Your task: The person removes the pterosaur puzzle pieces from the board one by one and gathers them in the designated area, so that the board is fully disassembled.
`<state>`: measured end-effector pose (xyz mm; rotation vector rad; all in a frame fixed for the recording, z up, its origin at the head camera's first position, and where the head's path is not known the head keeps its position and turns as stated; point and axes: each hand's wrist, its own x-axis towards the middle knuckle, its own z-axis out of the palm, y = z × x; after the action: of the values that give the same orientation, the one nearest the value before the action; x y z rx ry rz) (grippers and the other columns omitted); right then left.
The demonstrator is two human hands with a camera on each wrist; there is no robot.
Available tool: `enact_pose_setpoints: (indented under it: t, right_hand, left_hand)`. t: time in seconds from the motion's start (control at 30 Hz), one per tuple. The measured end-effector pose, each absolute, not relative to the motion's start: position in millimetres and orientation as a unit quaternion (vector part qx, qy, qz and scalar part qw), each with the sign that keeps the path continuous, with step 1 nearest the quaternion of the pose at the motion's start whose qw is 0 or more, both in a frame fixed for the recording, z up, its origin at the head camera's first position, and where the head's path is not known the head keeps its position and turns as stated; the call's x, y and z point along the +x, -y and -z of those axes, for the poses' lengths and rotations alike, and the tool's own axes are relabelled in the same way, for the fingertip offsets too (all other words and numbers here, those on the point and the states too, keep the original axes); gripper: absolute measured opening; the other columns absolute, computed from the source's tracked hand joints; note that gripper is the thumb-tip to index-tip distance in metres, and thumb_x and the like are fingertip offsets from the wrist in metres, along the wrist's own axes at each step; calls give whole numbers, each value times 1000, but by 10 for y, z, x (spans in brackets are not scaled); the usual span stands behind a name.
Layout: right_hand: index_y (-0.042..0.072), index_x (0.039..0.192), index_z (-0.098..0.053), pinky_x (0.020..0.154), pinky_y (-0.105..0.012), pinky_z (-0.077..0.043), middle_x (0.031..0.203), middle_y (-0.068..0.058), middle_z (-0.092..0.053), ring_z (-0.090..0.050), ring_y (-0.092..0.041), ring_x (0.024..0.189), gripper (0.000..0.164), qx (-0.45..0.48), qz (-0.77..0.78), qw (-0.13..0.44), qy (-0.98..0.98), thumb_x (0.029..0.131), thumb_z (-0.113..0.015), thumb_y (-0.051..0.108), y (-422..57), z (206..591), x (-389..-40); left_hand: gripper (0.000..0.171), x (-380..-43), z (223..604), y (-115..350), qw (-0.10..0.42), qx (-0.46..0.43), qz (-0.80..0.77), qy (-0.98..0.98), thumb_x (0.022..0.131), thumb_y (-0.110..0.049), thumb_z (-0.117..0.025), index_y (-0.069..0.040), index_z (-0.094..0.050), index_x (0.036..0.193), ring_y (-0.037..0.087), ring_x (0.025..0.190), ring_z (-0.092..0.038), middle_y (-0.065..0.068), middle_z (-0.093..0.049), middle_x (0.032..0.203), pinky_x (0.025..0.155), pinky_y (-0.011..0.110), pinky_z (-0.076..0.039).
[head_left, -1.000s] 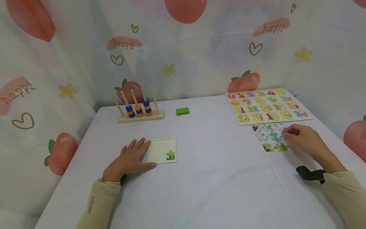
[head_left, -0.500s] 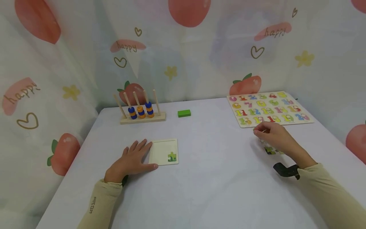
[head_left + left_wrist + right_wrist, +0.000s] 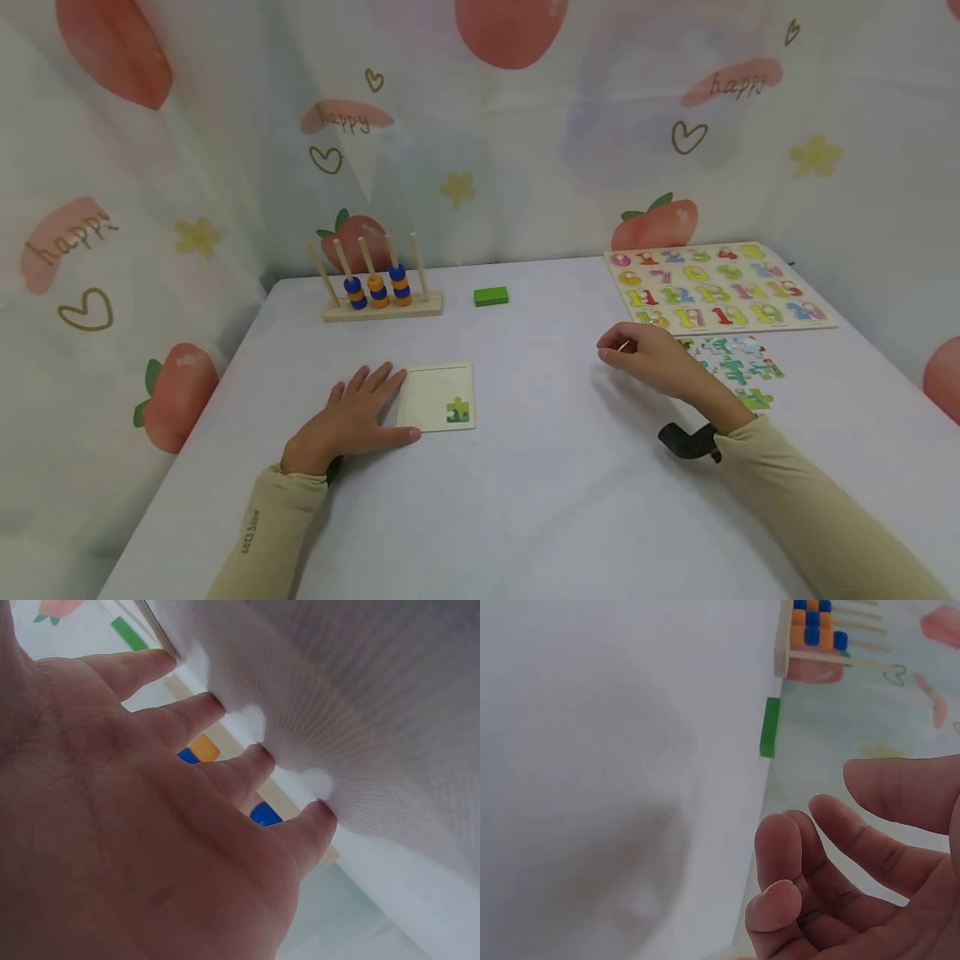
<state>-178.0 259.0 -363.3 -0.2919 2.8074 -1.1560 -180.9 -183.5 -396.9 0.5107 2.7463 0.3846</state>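
My left hand (image 3: pixel 348 429) lies spread on the white cloth, its index fingertip and thumb at the left side of a small square puzzle tray (image 3: pixel 423 387). One green jigsaw piece (image 3: pixel 457 410) sits in the tray's lower right corner. In the left wrist view, the fingertips of the left hand (image 3: pixel 165 802) press on the cloth. My right hand (image 3: pixel 663 362) hovers left of the loose jigsaw pieces (image 3: pixel 753 398), and its forearm partly hides them. Loosely bent fingers of the right hand (image 3: pixel 855 885), with thumb and index apart, show no piece between them in the right wrist view.
A wooden bead abacus (image 3: pixel 382 309) with blue and orange beads stands at the back left. Right of it lies a green block (image 3: pixel 491 297). A number puzzle board (image 3: pixel 720 287) lies at the back right. A printed curtain (image 3: pixel 540 200) hangs behind the table.
My right hand has moved left from over the loose jigsaw pieces, uncovering several of them. The left hand stays beside the tray. The head view has shifted slightly.
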Motion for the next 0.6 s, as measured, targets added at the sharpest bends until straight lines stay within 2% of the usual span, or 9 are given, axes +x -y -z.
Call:
enact_pose_setpoints:
  t: [0.23,0.6]
  right_hand:
    - [-1,119,-72,78,-37,-54,104,-8,-71,-63,-25,93,23,-136,382,54,-913,105,-69,18,-2307,3656,-1862]
    - [-3,120,-72,79,-36,-53,105,-7,-71,-62,-26,96,24,-206,390,74,-894,103,-69,13,-1768,3629,-1926]
  left_hand:
    - [106,-1815,3966,1828,157,177,-129,-963,92,-66,-73,-10,-29,170,52,159,-11,22,-20,175,121,76,-9]
    - [105,-1814,3982,1840,158,178,-133,-962,93,-65,-74,-10,-29,170,51,160,-10,21,-19,176,121,75,-9]
